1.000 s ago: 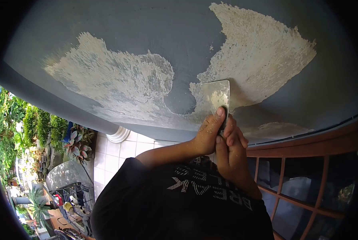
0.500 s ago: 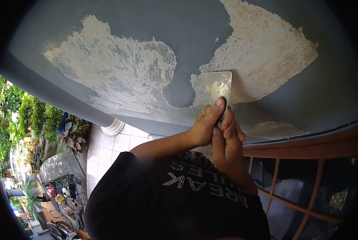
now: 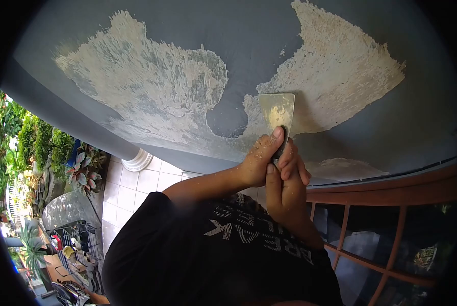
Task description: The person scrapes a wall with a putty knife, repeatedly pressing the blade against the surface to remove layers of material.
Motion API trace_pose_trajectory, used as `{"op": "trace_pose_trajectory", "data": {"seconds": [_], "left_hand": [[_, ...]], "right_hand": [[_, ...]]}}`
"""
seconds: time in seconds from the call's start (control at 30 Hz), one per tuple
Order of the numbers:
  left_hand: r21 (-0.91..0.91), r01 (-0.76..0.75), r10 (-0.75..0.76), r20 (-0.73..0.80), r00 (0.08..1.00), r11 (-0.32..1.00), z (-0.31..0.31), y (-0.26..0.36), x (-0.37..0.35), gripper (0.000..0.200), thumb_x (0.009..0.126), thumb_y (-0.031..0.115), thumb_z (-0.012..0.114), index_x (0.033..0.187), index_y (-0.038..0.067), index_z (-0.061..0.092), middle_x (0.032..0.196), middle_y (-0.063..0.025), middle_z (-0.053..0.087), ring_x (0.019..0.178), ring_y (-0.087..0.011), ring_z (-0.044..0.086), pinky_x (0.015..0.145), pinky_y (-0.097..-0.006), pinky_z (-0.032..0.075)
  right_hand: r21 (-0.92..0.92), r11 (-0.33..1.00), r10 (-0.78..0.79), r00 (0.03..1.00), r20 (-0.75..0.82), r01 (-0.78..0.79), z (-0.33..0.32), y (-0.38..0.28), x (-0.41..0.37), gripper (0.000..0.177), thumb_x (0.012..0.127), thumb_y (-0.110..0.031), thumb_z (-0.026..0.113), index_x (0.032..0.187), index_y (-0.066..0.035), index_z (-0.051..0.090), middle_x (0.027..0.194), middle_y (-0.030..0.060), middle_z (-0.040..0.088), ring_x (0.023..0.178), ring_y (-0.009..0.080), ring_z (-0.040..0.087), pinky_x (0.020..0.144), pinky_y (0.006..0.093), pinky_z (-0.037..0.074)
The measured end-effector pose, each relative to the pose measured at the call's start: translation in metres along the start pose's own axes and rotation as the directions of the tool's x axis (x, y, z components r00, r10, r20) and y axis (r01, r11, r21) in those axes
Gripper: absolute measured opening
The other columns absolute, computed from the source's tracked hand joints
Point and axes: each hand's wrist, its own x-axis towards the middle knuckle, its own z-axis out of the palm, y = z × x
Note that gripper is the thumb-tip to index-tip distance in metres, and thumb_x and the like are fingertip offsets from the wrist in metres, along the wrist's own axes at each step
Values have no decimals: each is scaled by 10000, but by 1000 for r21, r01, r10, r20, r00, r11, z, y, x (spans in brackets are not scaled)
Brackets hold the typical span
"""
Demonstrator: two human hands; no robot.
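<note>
A putty knife with a wide metal blade is in both my hands. Its blade lies against or just over the lower left edge of a bare rough patch on the grey painted wall. Closed round the dark handle is my left hand, its thumb stretched up towards the blade. My right hand is wrapped round the handle's lower part, fingers curled beside the left hand. Crumbs of scraped material cling to the left hand and forearm. The hands cover most of the handle.
Another scraped patch spreads across the wall's left side. A round column stands at left above white floor tiles. A wire rack with various items and potted plants lie beyond. Brown-framed window panes are at lower right.
The view has shifted slightly, and the blade looks a little less tilted. Both hands keep the same hold on the putty knife, with the blade by the same patch edge.
</note>
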Motion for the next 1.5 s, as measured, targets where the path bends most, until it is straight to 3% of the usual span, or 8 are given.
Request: {"op": "trace_pose_trajectory", "data": {"seconds": [0.1, 0.23, 0.27, 0.37, 0.73, 0.87, 0.97, 1.5], "left_hand": [[-1, 22, -22, -89, 996, 1000, 7, -1, 1, 588, 1000, 485, 151, 653, 76, 392, 537, -69, 434, 691, -346, 626, 857, -502, 491], [59, 23, -20, -55, 998, 998, 2, -3, 0, 586, 1001, 484, 152, 657, 73, 391, 547, -70, 442, 708, -354, 632, 854, -505, 493], [56, 10, -5, -90, 996, 998, 0, -3, 2, 600, 1004, 486, 184, 644, 64, 411, 544, -83, 487, 702, -322, 651, 727, -384, 514], [24, 11, -9, -102, 995, 1000, 3, -2, 3, 598, 1006, 482, 180, 644, 65, 412, 546, -80, 484, 713, -323, 654, 731, -384, 514], [-11, -11, 10, -87, 996, 1000, 1, -7, 5, 599, 1007, 475, 172, 641, 66, 411, 544, -95, 490, 719, -327, 650, 754, -402, 519], [22, -7, 8, -61, 998, 1000, -3, -5, 3, 606, 1002, 493, 180, 642, 64, 410, 544, -91, 490, 724, -326, 652, 731, -389, 517], [16, 19, -18, -52, 999, 1000, -3, -5, 5, 597, 998, 491, 149, 653, 70, 392, 554, -77, 442, 730, -355, 632, 855, -493, 490], [14, 14, -13, -41, 999, 1000, -5, -7, 3, 592, 998, 494, 148, 656, 80, 396, 555, -72, 448, 746, -358, 633, 875, -517, 477]], "right_hand": [[43, 998, 44, 999, 28, -45, -5, 1, 0, 226, 912, -91, 537, 1075, 63, 514, 935, 210, 595, 874, 309, 630, 772, 362, 490], [29, 999, 23, 999, -22, -22, -3, 2, -3, 227, 913, -91, 540, 1078, 64, 516, 958, 216, 600, 882, 302, 631, 760, 358, 492], [49, 998, 27, 999, -23, -26, -2, 3, -1, 227, 913, -90, 538, 1079, 63, 514, 956, 215, 599, 882, 303, 631, 759, 360, 492], [77, 996, 41, 999, 7, -41, -2, 4, 1, 222, 913, -85, 533, 1079, 60, 506, 945, 210, 595, 879, 306, 631, 757, 367, 493], [78, 996, 35, 998, 55, -39, -8, 10, 1, 230, 917, -95, 535, 1083, 61, 503, 935, 209, 591, 874, 305, 631, 756, 364, 492], [-22, 999, 38, 999, -11, -38, -6, -3, 3, 232, 916, -96, 539, 1084, 60, 506, 938, 208, 592, 880, 301, 631, 757, 362, 491], [38, 999, 33, 999, -1, -33, -3, 6, 3, 225, 914, -94, 540, 1080, 55, 509, 935, 207, 592, 879, 301, 631, 757, 361, 490], [38, 999, 36, 999, 5, -36, -4, 6, 4, 221, 911, -106, 548, 1056, 58, 518, 894, 205, 596, 824, 313, 634, 709, 371, 492]]}}
